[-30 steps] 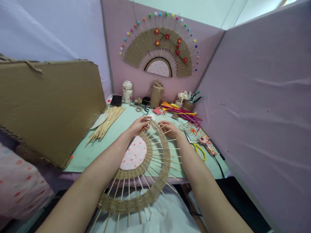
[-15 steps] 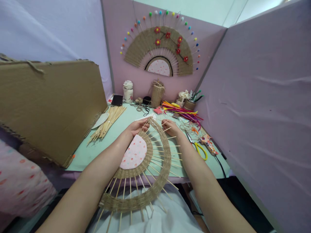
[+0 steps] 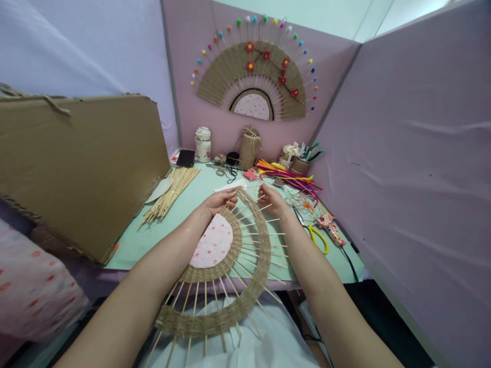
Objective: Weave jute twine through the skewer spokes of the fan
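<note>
A half-round woven fan [image 3: 263, 240] of twine on thin bamboo sticks leans from the table edge over my lap. Pink dotted cloth [image 3: 215, 243] covers its centre, and bare stick ends stick out past the outer woven band. My left hand [image 3: 222, 201] is closed around the fan's far end, near the top of the band. Just right of that end, my right hand [image 3: 271, 198] is pinched, its fingertips apart from the band. A faint strand of twine seems to run between them; the fingers partly hide it.
Yellow-handled scissors [image 3: 317, 239] and a glue gun [image 3: 330, 228] lie right of my right arm. A bundle of sticks [image 3: 171, 197] rests left, beside a large cardboard sheet [image 3: 80, 174]. Behind stand a twine spool [image 3: 250, 149], a white bottle [image 3: 203, 144] and colourful pipe cleaners [image 3: 289, 176].
My right hand has shifted slightly, its fingers curling closer together by the fan's top end. My left hand keeps its hold, and the fan stays nearly in place.
</note>
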{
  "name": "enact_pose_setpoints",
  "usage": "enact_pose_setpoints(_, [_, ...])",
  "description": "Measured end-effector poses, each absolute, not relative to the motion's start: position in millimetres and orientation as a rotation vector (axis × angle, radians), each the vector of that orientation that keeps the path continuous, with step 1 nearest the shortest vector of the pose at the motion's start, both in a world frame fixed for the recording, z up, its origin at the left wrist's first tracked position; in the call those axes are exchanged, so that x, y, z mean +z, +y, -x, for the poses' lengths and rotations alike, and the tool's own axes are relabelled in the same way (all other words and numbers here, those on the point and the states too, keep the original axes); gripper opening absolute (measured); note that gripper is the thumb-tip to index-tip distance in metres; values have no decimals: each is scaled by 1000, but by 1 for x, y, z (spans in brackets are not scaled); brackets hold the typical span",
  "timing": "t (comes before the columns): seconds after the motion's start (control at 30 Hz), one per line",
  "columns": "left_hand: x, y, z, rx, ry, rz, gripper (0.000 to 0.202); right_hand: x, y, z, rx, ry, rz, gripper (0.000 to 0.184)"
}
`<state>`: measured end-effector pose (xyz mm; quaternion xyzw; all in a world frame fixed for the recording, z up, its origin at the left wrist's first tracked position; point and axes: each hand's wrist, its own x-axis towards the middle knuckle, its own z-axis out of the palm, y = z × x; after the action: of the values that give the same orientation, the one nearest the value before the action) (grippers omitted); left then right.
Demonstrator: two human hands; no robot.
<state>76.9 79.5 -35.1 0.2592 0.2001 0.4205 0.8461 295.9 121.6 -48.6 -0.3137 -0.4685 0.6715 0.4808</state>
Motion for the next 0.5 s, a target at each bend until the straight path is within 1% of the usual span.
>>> enact_pose_setpoints(0.2, [-37, 81, -77, 869, 425, -531, 26, -41, 116, -299, 1613, -1188, 690, 35])
enact_pose_setpoints(0.37, [-36, 82, -72, 894, 390, -564, 28, -42, 115, -301, 1587, -1297, 802, 32])
enact_pose_setpoints(0.43, [-34, 82, -69, 911, 381, -573, 27, -45, 116, -300, 1582, -1327, 842, 32])
enact_pose_setpoints(0.5, [-31, 81, -67, 933, 384, -570, 26, -46, 116, -299, 1592, -1339, 854, 37])
